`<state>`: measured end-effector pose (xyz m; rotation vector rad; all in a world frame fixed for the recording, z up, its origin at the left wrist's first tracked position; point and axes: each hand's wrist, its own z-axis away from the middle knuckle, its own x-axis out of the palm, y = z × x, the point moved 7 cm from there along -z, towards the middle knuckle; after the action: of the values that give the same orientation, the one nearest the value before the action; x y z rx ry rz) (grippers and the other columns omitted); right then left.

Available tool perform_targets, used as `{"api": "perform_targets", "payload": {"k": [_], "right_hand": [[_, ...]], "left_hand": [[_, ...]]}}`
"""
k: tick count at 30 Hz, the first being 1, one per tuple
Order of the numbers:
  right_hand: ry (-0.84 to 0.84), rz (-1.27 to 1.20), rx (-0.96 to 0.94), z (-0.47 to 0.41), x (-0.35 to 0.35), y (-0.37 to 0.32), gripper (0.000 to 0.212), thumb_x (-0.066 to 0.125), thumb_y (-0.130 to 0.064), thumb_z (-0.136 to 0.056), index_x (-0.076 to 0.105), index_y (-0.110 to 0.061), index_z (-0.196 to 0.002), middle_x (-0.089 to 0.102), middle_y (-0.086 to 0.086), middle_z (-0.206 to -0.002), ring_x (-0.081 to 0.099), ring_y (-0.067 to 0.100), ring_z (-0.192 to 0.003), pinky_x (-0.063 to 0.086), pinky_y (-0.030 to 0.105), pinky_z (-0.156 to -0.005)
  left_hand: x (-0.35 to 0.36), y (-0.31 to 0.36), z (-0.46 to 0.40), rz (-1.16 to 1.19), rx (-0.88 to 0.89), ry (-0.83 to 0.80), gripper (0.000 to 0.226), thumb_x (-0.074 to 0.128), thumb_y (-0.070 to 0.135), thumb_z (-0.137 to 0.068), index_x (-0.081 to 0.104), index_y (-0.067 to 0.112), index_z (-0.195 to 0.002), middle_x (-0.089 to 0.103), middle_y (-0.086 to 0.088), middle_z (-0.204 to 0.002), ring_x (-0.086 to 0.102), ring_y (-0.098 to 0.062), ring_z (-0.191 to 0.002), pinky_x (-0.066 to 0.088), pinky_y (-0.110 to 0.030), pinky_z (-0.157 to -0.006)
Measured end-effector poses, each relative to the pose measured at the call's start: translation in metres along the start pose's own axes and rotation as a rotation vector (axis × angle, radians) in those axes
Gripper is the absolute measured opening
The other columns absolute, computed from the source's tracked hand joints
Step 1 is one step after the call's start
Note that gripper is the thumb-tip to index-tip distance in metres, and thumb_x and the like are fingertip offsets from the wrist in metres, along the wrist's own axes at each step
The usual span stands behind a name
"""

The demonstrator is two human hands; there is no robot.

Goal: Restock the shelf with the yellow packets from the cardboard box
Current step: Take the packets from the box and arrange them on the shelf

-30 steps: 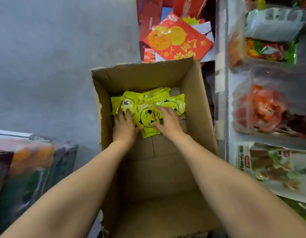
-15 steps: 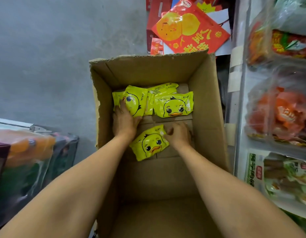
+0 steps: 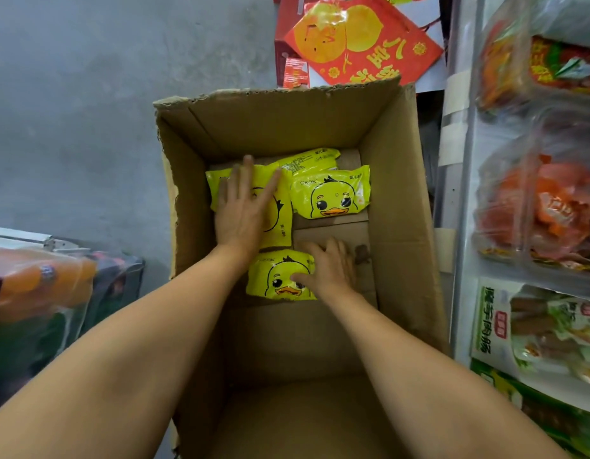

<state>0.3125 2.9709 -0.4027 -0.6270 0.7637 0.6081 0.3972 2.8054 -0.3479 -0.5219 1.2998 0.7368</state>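
Resting flat, left hand covers one yellow packet; right hand pinches another.

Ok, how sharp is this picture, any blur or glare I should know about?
Head view: duck packets in the cardboard box read sharp; left hand fingertips slightly smeared; bagged goods at both edges blurred, with glare on the right-hand bags; wide-angle stretch on the forearms.

One head-worn wide-angle view looks steeply down from above into the open cardboard box, close enough that both forearms run in from the bottom corners and fill the lower frame. The grey floor lies at left, the shelf edge bows along the right.
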Motion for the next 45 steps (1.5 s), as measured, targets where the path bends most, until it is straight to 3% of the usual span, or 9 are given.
{"api": "perform_targets", "payload": {"k": [4, 8, 11, 15, 19, 22, 28, 36, 45], "right_hand": [[-0.020, -0.063, 0.084, 0.009, 0.002, 0.005, 0.059, 0.084, -0.054, -0.065, 0.061, -0.026, -0.112, 0.049, 0.003, -0.118, 0.042, 0.025, -0.118, 0.040, 0.035, -0.094], [-0.162, -0.366, 0.202, 0.022, 0.015, 0.010, 0.062, 0.091, -0.036, -0.064, 0.051, -0.021, -0.110, 0.056, -0.002, -0.107, 0.055, 0.019, -0.098, 0.042, 0.028, -0.076], [-0.295, -0.571, 0.285, 0.035, 0.026, 0.013, 0.063, 0.091, -0.025, -0.067, 0.059, -0.016, -0.120, 0.065, -0.002, -0.111, 0.059, 0.014, -0.096, 0.046, 0.023, -0.077], [-0.387, -0.839, 0.382, 0.062, 0.031, 0.014, 0.042, 0.081, -0.006, -0.078, 0.066, -0.003, -0.117, 0.072, 0.010, -0.112, 0.066, 0.017, -0.084, 0.052, 0.019, -0.062], [-0.247, -1.068, 0.511, 0.095, 0.024, 0.027, 0.039, 0.078, -0.003, -0.080, 0.064, -0.003, -0.116, 0.072, 0.009, -0.102, 0.069, 0.019, -0.079, 0.059, 0.027, -0.062], [-0.095, -1.150, 0.544, 0.128, 0.008, 0.033, 0.034, 0.078, -0.005, -0.081, 0.067, -0.007, -0.113, 0.073, 0.008, -0.101, 0.071, 0.023, -0.083, 0.061, 0.037, -0.073], [0.241, -1.393, 0.538, 0.237, -0.031, 0.008, 0.034, 0.075, -0.002, -0.083, 0.066, -0.002, -0.116, 0.073, 0.013, -0.099, 0.072, 0.024, -0.078, 0.060, 0.039, -0.069], [0.710, -1.758, 0.469, 0.429, -0.068, -0.043, 0.023, 0.070, -0.004, -0.087, 0.068, -0.010, -0.109, 0.074, 0.013, -0.100, 0.074, 0.026, -0.075, 0.060, 0.040, -0.056], [1.087, -1.792, 0.362, 0.653, -0.116, -0.066, 0.020, 0.071, -0.012, -0.087, 0.070, -0.008, -0.107, 0.075, 0.017, -0.098, 0.073, 0.036, -0.086, 0.058, 0.058, -0.077]], "left_hand": [[0.004, 0.025, -0.004, -0.192, 0.315, -0.067, 0.061, 0.048, 0.017, -0.096, 0.028, 0.039, -0.149, -0.016, -0.009, -0.162, -0.014, -0.037, -0.148, -0.001, -0.054, -0.120], [-0.005, 0.028, -0.011, -0.362, 0.373, -0.063, 0.040, 0.043, 0.015, -0.094, 0.045, 0.019, -0.134, 0.014, -0.011, -0.162, -0.002, -0.034, -0.150, -0.002, -0.055, -0.120], [-0.009, 0.026, -0.008, -0.441, 0.372, -0.185, 0.044, 0.045, 0.012, -0.089, 0.043, 0.011, -0.133, 0.061, -0.013, -0.126, 0.044, -0.031, -0.132, 0.017, -0.047, -0.119], [-0.014, 0.012, 0.006, -0.301, 0.177, -0.339, 0.052, 0.065, 0.020, -0.086, 0.043, 0.016, -0.133, 0.064, -0.008, -0.113, 0.058, -0.028, -0.112, 0.044, -0.032, -0.074], [-0.040, 0.011, 0.025, -0.031, 0.064, -0.378, 0.028, 0.069, 0.036, -0.086, 0.060, 0.017, -0.104, 0.063, -0.010, -0.113, 0.059, -0.032, -0.109, 0.048, -0.036, -0.076], [-0.069, 0.012, 0.048, 0.336, -0.051, -0.414, 0.045, 0.078, 0.051, -0.075, 0.052, 0.015, -0.074, 0.065, -0.009, -0.090, 0.060, -0.031, -0.091, 0.041, -0.032, -0.065], [-0.136, 0.016, 0.136, 0.960, -0.170, -0.533, 0.066, 0.089, 0.050, -0.057, 0.068, 0.008, -0.103, 0.070, -0.002, -0.103, 0.065, -0.021, -0.099, 0.052, -0.043, -0.095], [-0.237, 0.033, 0.296, 1.354, 0.018, -0.753, 0.043, 0.071, 0.026, -0.087, 0.061, 0.006, -0.123, 0.072, -0.013, -0.108, 0.071, -0.029, -0.096, 0.056, -0.051, -0.087], [-0.364, 0.080, 0.474, 1.385, 0.388, -1.030, 0.036, 0.063, 0.005, -0.077, 0.063, 0.002, -0.113, 0.071, -0.017, -0.110, 0.072, -0.027, -0.091, 0.060, -0.041, -0.078]]}}
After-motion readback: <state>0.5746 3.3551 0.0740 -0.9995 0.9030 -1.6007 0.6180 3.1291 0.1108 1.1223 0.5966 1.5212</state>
